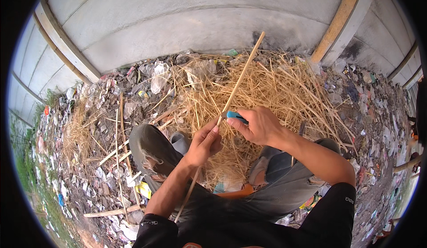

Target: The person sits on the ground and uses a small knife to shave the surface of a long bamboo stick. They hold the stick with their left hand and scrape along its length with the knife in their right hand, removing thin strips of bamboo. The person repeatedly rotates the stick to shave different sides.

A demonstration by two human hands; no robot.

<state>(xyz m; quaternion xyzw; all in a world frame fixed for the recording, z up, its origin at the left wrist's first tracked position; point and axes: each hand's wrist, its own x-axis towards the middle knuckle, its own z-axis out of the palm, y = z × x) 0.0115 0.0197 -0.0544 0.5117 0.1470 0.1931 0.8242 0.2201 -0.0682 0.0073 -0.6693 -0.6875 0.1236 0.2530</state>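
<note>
A long pale bamboo strip [245, 75] slants from my lap up toward the wall. My left hand [203, 143] is closed round its middle, thumb on top. My right hand [262, 125] grips a blue utility knife [236, 116], its blade end against the strip just above my left thumb. The blade itself is mostly hidden at the contact. Beyond and below my hands lies a heap of thin straw-coloured shavings [271, 83], between and in front of my bent knees.
Several cut bamboo pieces [117, 159] lie by my left knee. Plastic scraps and litter [378, 137] cover the ground on both sides. A grey panel wall [200, 25] stands behind the heap, with a bamboo post [339, 21] at the right. Greenery [26, 168] grows at the far left.
</note>
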